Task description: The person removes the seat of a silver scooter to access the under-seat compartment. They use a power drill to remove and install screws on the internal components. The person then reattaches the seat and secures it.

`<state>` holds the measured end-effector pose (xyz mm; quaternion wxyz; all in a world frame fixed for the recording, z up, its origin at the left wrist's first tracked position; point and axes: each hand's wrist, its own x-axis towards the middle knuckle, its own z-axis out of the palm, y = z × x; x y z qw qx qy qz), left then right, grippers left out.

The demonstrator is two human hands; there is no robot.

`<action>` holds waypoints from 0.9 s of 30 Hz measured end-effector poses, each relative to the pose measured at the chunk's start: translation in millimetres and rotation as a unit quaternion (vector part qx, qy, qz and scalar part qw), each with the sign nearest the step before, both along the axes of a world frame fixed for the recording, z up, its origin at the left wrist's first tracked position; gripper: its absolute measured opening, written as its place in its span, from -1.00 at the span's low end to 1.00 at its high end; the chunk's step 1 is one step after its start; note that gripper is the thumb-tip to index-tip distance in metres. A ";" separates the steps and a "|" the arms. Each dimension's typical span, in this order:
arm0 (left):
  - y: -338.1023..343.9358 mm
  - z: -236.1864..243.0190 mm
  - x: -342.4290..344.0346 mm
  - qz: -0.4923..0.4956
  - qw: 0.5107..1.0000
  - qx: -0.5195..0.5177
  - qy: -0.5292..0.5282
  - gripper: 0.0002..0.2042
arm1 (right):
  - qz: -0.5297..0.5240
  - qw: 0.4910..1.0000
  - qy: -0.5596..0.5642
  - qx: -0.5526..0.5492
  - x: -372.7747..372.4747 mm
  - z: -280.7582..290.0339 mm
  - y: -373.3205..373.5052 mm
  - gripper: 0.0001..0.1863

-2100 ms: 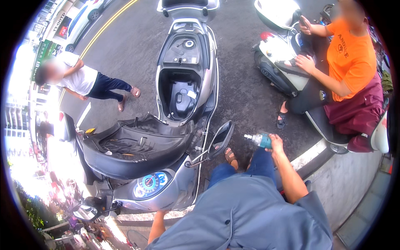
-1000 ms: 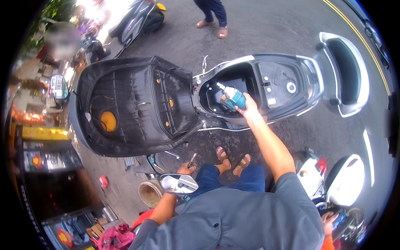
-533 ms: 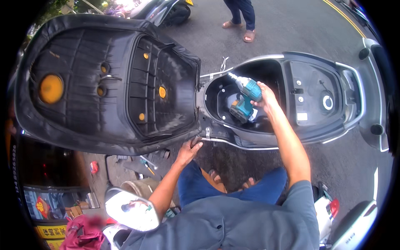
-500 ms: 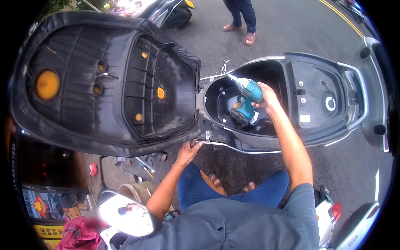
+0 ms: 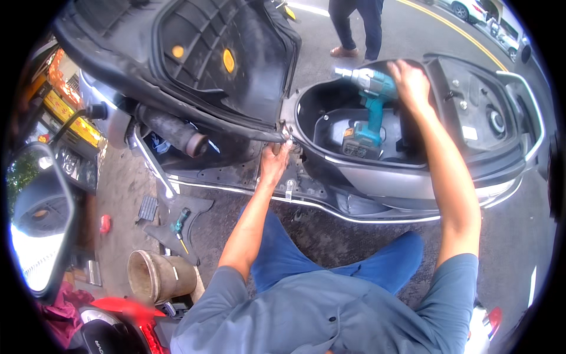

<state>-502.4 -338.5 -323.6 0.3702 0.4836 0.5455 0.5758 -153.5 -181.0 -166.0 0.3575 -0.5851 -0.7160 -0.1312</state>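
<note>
A teal and grey cordless impact driver stands upright over the black under-seat storage bin of a scooter, its nose toward the left. My right hand is closed around the rear of its motor housing. The raised black seat leans to the left, underside showing. By the seat's hinge bracket, my left hand has its fingers pressed together around a small thing too small to name.
On the ground at left lie a screwdriver on a dark panel and a red object. A dirty bucket stands nearby, beside a mirror. Another person's legs are beyond the scooter.
My view has shifted, showing more of the scooter's left side. My left hand has moved up from the body's edge to the hinge. The impact driver has turned more upright in my right hand.
</note>
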 end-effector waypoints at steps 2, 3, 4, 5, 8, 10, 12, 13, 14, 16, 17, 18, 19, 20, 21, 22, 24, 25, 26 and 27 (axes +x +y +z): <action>6.2 -10.3 -7.5 0.043 0.998 0.019 0.047 -0.61 | 0.045 0.999 0.017 0.024 -0.6 -11.3 4.9 -0.56; 8.9 -12.2 -9.6 0.058 0.995 0.045 0.066 -0.64 | 0.060 0.998 0.001 0.005 0.7 -12.0 7.3 -0.55; 12.4 -14.7 -10.4 0.085 0.987 0.098 0.097 -0.66 | 0.040 0.997 -0.021 -0.058 2.7 -12.8 9.8 -0.55; 15.2 -12.6 -7.0 0.108 0.974 0.153 0.129 -0.68 | 0.034 0.996 -0.026 -0.081 3.9 -14.8 8.0 -0.57; 29.3 -6.4 7.8 0.076 0.980 0.184 -0.027 -0.72 | 0.094 0.989 -0.022 -0.114 7.6 -11.1 2.3 -0.59; 22.7 -11.7 4.0 0.055 0.981 0.156 -0.102 -0.74 | 0.122 0.975 -0.043 -0.180 -14.7 -11.9 -18.5 -0.61; 25.4 -19.9 -6.7 0.063 0.979 0.167 -0.101 -0.77 | 0.243 0.948 -0.033 -0.202 -47.3 -23.2 -44.0 -0.60; 24.1 -27.0 -16.6 0.070 0.978 0.169 -0.101 -0.78 | 0.293 0.904 0.012 -0.310 -74.3 -30.0 -70.2 -0.58; 30.7 -29.7 -13.5 0.064 0.975 0.180 -0.116 -0.79 | 0.278 0.927 -0.076 -0.238 -91.2 -40.8 -96.2 -0.58; 31.2 -27.1 -5.2 0.046 0.967 0.199 -0.150 -0.79 | 0.231 0.918 -0.179 -0.268 -123.4 -69.5 -123.0 -0.63; 40.8 -30.4 -4.7 0.021 0.958 0.226 -0.175 -0.79 | 0.212 0.930 -0.163 -0.252 -132.1 -78.5 -126.2 -0.66; 44.7 -28.9 -2.7 0.021 0.957 0.230 -0.174 -0.79 | 0.195 0.940 -0.145 -0.239 -138.0 -86.7 -126.0 -0.69; 45.5 -28.7 -1.1 0.021 0.957 0.234 -0.173 -0.79 | 0.190 0.948 -0.141 -0.212 -140.1 -90.5 -127.2 -0.71; 38.7 -30.7 -1.3 0.030 0.958 0.229 -0.170 -0.79 | 0.191 0.954 -0.150 -0.178 -144.5 -97.4 -131.7 -0.70; 40.6 -28.1 -3.1 0.049 0.956 0.245 -0.152 -0.79 | 0.190 0.955 -0.144 -0.178 -144.9 -96.8 -130.8 -0.71; 40.6 -25.3 -4.6 0.031 0.961 0.230 -0.153 -0.78 | 0.190 0.956 -0.138 -0.177 -145.3 -95.4 -128.7 -0.72; 44.8 -17.8 -9.5 0.016 0.965 0.214 -0.150 -0.74 | 0.189 0.957 -0.155 -0.155 -147.9 -96.7 -128.7 -0.72; 44.7 -22.0 -12.6 0.019 0.968 0.203 -0.146 -0.72 | 0.188 0.958 -0.158 -0.145 -149.0 -99.2 -130.7 -0.74; 43.8 -26.4 -14.7 0.023 0.971 0.189 -0.143 -0.70 | 0.185 0.960 -0.161 -0.134 -149.1 -104.9 -127.6 -0.75; 44.3 -29.9 -12.2 0.016 0.966 0.202 -0.162 -0.69 | 0.190 0.961 -0.173 -0.098 -150.0 -111.9 -126.9 -0.81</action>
